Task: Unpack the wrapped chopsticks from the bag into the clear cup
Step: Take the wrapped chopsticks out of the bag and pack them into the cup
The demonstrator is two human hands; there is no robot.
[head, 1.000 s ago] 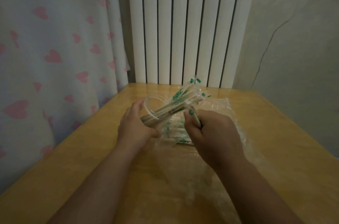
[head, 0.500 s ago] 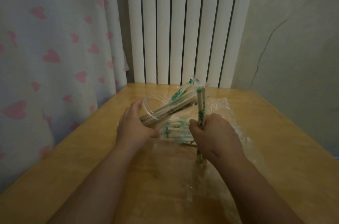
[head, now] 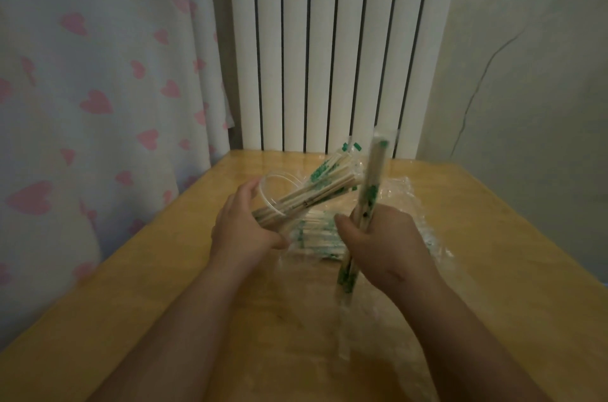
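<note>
The tabletop (head: 493, 270) carries the clear plastic bag (head: 404, 191) just beyond both grips, with a stack of wrapped chopsticks (head: 316, 233) left inside. The left hand (head: 240, 227) has its grip clamped round the tilted clear cup (head: 279, 184), which already holds a bundle (head: 316, 191). The right hand (head: 385, 247) has its grip clamped on one wrapped pair (head: 370, 191), upright beside the cup. Roughly halfway, I'd judge.

Wooden table (head: 493, 270), radiator (head: 329, 39), heart-print curtain (head: 98, 72)
</note>
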